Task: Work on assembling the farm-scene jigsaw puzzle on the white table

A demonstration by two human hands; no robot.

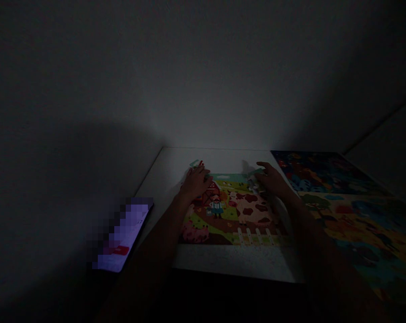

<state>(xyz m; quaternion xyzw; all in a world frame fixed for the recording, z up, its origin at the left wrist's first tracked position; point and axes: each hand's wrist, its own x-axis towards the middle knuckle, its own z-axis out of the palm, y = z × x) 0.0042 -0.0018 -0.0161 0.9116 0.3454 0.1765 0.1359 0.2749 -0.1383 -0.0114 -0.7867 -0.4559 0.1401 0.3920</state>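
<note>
Two bare hands over a farm picture [223, 226] lying flat on the white table [203, 258]. Left hand [196, 183] rests at its upper left corner, fingers bent beside loose bits [194, 163]; right hand [269, 178] is at the upper right, one finger poking out (too dark in here, can't tell if either's gripping anything).

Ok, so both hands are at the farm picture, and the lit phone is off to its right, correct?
One thing is off: the lit phone is to the left of the farm picture, as the head view shows. The left hand and right hand are both at the picture, as you said.
</note>
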